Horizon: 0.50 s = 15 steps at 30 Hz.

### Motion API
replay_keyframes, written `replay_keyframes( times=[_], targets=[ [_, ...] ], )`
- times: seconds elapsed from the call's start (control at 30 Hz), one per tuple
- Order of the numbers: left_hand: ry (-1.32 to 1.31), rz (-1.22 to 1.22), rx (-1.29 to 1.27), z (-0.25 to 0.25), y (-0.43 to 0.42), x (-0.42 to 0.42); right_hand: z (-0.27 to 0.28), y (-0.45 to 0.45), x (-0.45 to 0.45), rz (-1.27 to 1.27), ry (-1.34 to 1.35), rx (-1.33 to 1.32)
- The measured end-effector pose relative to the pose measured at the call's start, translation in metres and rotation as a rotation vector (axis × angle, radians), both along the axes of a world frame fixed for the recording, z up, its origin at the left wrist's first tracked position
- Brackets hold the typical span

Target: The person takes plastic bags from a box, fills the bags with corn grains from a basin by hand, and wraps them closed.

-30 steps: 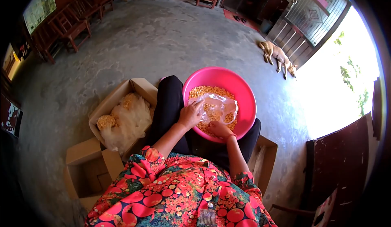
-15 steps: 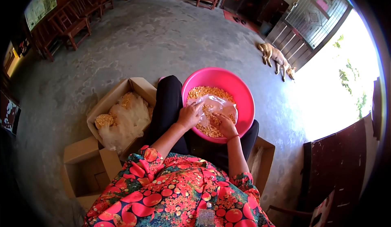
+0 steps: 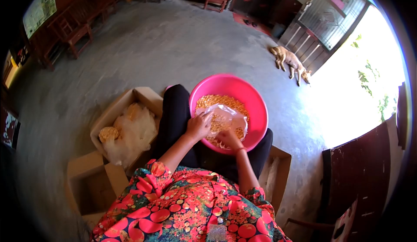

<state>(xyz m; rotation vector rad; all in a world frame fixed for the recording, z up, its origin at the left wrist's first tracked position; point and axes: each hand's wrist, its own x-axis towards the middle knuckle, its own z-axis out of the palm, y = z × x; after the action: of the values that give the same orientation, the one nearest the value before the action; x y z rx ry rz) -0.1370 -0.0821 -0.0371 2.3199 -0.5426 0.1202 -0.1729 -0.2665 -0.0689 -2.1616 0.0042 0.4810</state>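
A pink basin (image 3: 256,107) rests between my legs, with yellow kernels (image 3: 221,99) in it. Over the kernels lies a clear plastic bag (image 3: 234,117), its mouth spread toward me. My left hand (image 3: 200,125) pinches the bag's left edge. My right hand (image 3: 229,138), a red band at its wrist, is low at the near side of the basin beside the bag; its fingers are blurred and partly hidden among the kernels.
Left of my leg, a cardboard box (image 3: 102,116) holds plastic bags of kernels (image 3: 130,133). Another box (image 3: 80,164) stands nearer me, and one more (image 3: 282,172) at my right. A dog (image 3: 290,62) lies by the open door (image 3: 325,20). Wooden chairs (image 3: 71,31) line the wall.
My right hand has gone from spread fingers over the kernels to lower and nearer the basin's near side. My left hand stays at the bag. The whole view has shifted slightly.
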Motion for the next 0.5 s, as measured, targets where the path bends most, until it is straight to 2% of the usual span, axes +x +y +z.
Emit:
replay_keyframes(
  times=[0.03, 0.07, 0.1, 0.17, 0.3, 0.37, 0.5],
  targets=[
    [-0.035, -0.006, -0.024, -0.003, 0.000, 0.000, -0.030, -0.010, 0.002, 0.136, -0.096, -0.159],
    [-0.042, -0.003, -0.028, -0.004, 0.000, 0.001, -0.036, -0.008, 0.004, 0.124, -0.230, -0.319],
    [-0.048, -0.004, -0.030, -0.007, 0.000, 0.002, -0.025, 0.004, 0.005, 0.050, -0.139, -0.312],
    [-0.220, 0.001, -0.075, -0.020, -0.002, 0.006, -0.003, 0.017, 0.001, 0.184, -0.160, -0.533],
    [-0.201, -0.039, -0.073, -0.016, -0.002, 0.006, 0.007, 0.026, 0.003, 0.295, -0.092, -0.526],
    [-0.205, -0.040, -0.075, -0.012, -0.002, 0.004, -0.017, 0.021, 0.010, 0.328, -0.078, -0.462],
    [-0.165, -0.064, -0.054, -0.004, -0.002, 0.000, -0.020, 0.019, 0.008, 0.288, -0.094, -0.480]
  ],
)
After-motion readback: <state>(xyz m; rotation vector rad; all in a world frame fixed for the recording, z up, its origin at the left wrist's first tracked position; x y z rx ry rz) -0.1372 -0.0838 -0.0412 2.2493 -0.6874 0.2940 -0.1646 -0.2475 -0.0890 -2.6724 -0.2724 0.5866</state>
